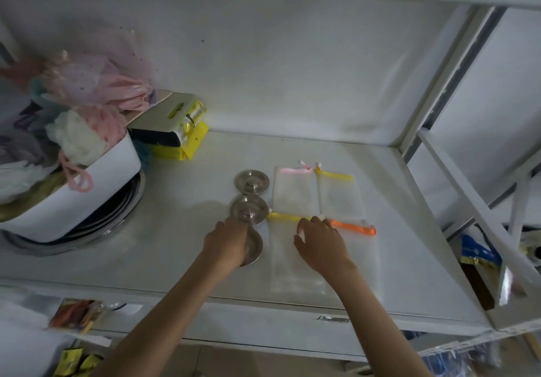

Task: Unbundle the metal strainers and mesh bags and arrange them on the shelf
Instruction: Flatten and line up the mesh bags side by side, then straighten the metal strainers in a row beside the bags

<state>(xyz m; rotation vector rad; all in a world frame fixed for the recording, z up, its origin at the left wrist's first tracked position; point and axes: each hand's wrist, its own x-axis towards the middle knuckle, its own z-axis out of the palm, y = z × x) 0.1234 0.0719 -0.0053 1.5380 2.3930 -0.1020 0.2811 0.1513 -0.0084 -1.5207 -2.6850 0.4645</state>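
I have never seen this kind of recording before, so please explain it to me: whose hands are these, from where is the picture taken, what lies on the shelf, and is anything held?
There is no machine here. A person wears one camera on the head, which looks forward and down, so you see that person's own two bare arms reaching onto a white shelf.

Three round metal strainers lie in a line: the far strainer, the middle strainer and the near strainer. The left hand rests on the near one and covers most of it; whether it grips it, I cannot tell.

Beside them lie four flat mesh bags, with a pink ribbon, a yellow ribbon, a second yellow ribbon and an orange ribbon. The right hand, fingers spread, is over the two nearer bags.

On the left stands a white tub of soft pink and white items.
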